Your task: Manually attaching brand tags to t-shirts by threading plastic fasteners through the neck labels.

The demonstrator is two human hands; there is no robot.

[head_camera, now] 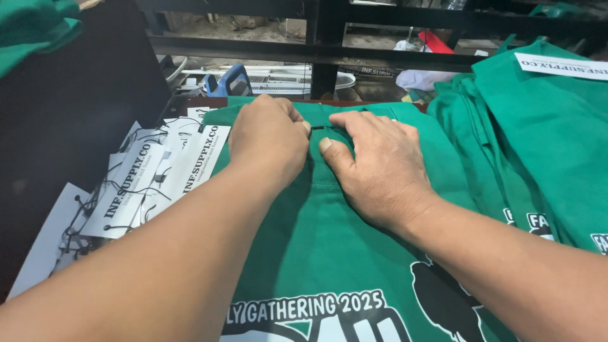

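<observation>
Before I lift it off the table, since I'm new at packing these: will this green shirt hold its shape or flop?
The green shirt will likely flop: it lies flat and creases around the left hand and right hand at its neckline. It probably feels light, being thin cloth. It may drag rather than slide, and could pull the hang tags beside it along.

Both hands rest on a shirt (329, 253), the left hand (269, 139) just beside the right hand (380, 168). Paper tags (152, 177) lie left of the left hand; stacked shirts (532, 139) lie right of the right hand.
</observation>
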